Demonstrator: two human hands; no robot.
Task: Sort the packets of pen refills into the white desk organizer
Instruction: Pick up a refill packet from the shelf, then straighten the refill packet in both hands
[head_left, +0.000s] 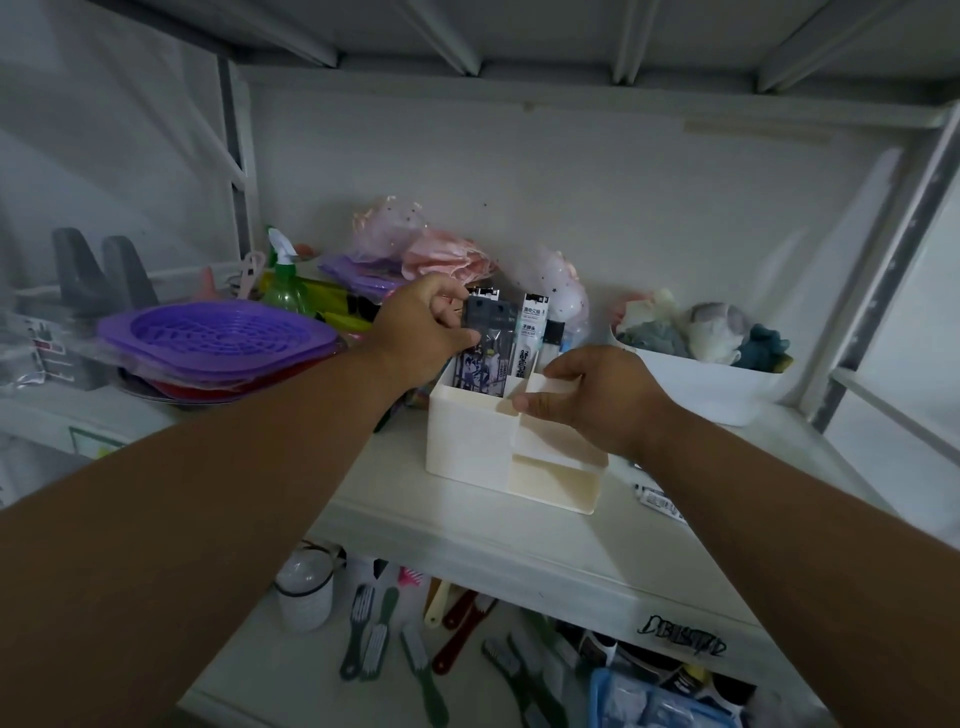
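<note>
Dark printed refill packet (485, 332), upright in the white plastic desk organizer (467, 436), is pinched by the left hand (423, 332); organizer's stepped front is gripped by the right hand (592, 397).

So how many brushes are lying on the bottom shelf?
About 6, maybe more hidden. Two green brushes lie left beside a white one, another green brush sits in the middle, a red brush is nearby, and one lies right.

Three refill packets (485, 332), one organizer (467, 436)
</note>
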